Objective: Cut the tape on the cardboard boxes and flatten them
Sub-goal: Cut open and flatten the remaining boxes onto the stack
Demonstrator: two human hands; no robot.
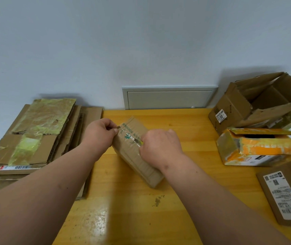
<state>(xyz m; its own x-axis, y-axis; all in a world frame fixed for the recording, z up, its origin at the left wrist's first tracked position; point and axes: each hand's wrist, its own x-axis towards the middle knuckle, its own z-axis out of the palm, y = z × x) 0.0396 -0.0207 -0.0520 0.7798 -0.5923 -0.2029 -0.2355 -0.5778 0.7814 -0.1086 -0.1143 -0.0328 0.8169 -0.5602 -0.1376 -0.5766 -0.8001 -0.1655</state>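
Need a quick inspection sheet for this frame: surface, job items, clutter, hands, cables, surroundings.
Surface: yellow wooden table, worn patches and a stain near the front edge.
Job's things: small brown box at centre, clear tape over green print; flattened cardboard stack on the left; open brown box, orange taped box and labelled box on the right.
Clutter: nothing seen.
Grippers: left hand grips the small box's far end; right hand holds a small cutter against the tape.
Cables: nothing seen.
Surroundings: pale wall, wall panel behind the table.
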